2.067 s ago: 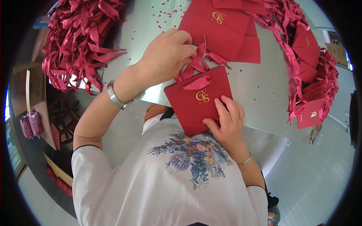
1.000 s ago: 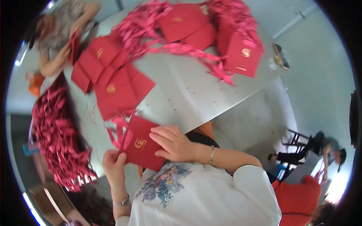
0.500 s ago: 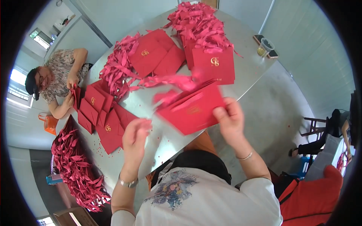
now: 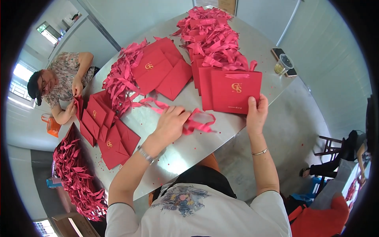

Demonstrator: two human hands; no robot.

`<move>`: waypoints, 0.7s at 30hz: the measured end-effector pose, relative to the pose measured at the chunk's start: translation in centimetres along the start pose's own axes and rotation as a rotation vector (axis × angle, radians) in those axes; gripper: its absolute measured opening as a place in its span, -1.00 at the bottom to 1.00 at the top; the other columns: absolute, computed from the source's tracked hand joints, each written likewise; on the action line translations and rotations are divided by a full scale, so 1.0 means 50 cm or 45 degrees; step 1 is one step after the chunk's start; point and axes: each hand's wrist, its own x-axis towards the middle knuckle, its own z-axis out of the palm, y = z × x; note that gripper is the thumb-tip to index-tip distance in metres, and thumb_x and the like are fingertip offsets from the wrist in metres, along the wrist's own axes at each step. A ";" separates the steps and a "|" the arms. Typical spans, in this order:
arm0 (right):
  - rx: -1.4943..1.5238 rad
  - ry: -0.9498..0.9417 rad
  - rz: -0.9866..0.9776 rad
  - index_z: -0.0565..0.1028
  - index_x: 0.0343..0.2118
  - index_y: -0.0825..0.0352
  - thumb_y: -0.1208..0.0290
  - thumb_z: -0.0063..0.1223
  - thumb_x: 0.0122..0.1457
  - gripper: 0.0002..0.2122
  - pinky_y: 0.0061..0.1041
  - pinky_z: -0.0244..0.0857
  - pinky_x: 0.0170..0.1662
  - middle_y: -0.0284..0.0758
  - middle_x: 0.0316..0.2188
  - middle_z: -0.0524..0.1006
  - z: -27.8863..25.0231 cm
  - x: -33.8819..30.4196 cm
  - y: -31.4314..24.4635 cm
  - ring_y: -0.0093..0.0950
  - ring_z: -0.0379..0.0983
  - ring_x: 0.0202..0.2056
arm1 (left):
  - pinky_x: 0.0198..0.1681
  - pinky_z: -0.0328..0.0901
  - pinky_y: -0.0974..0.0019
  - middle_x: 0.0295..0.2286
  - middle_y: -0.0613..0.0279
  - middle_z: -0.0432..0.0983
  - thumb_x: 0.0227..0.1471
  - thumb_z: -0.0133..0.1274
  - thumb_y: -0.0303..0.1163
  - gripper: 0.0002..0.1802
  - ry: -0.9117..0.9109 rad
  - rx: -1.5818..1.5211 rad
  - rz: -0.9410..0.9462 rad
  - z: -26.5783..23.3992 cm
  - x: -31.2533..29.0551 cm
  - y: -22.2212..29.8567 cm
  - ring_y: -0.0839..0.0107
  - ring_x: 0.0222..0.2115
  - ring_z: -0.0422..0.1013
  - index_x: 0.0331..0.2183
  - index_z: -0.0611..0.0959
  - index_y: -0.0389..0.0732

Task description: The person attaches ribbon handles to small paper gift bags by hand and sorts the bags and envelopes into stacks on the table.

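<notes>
My right hand grips the lower edge of a flat red paper gift bag with a gold emblem, laid on a stack of like bags at the table's right. My left hand rests on the grey metal table, fingers closed over a loop of red ribbon that trails left toward loose ribbons. A watch sits on my left wrist, a thin bracelet on the right.
A heap of ribbon-handled red bags fills the far side. Flat red bags lie mid-table, more at the left edge. A person works at the left. Ribbon pile below left. A cup and phone sit at right.
The red bag, held up in both hands before, now lies on the right-hand stack. My left hand let it go and closed on a red ribbon.
</notes>
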 end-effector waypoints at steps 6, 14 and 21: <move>-0.919 0.008 -0.309 0.36 -0.06 0.46 0.34 0.16 0.14 -0.62 -0.28 0.27 0.01 -0.03 -0.03 0.38 0.042 -0.005 -0.009 -0.15 0.29 0.00 | -0.06 0.25 0.13 -0.15 0.13 0.46 -0.23 0.06 -0.63 -0.60 0.242 -0.093 -0.211 -0.002 -0.119 0.030 0.12 -0.09 0.38 -0.22 0.63 -0.19; -0.471 0.060 -0.224 0.30 0.09 0.49 0.27 0.01 0.27 -0.55 -0.36 0.32 -0.07 -0.13 -0.06 0.44 0.037 -0.008 0.023 -0.31 0.36 -0.03 | -0.01 0.23 0.10 -0.11 0.11 0.47 -0.24 0.04 -0.64 -0.53 0.387 -0.127 -0.332 0.026 -0.143 0.043 0.10 -0.02 0.37 -0.16 0.62 -0.18; -0.539 0.110 -0.124 0.34 0.08 0.43 0.35 0.14 0.17 -0.55 -0.37 0.27 -0.02 -0.23 -0.12 0.45 0.030 -0.010 0.021 -0.37 0.36 -0.10 | 0.00 0.22 0.09 -0.11 0.10 0.47 -0.20 0.04 -0.62 -0.59 0.390 -0.079 -0.278 0.028 -0.147 0.052 0.10 -0.01 0.37 -0.19 0.62 -0.18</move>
